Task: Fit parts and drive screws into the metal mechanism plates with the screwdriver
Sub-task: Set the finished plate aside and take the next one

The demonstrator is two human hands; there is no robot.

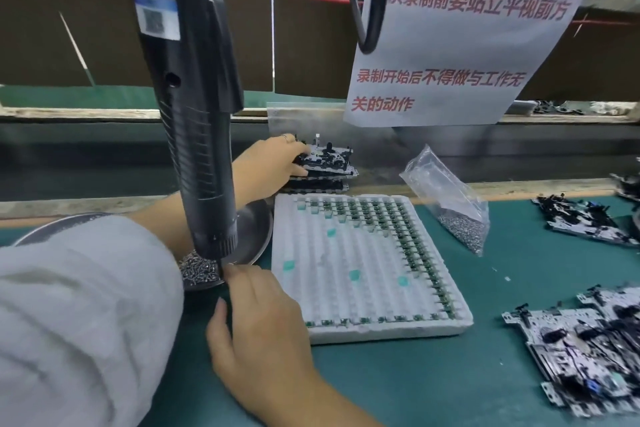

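Head view: left hand [273, 163] gripping top mechanism plate [327, 158] beyond tray's [349, 260] far edge.

Left hand [277, 163] reaches far forward, fingers curled in a grip; right hand [258, 315] low, fingertips pinching together.

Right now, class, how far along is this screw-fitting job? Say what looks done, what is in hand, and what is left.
Done, apparently: a pile of metal mechanism plates lies at the right. In hand: the left hand grips the top plate of a far stack; the right hand touches the tip of the hanging black electric screwdriver beside the round metal dish of screws. Left: the stacked plates.
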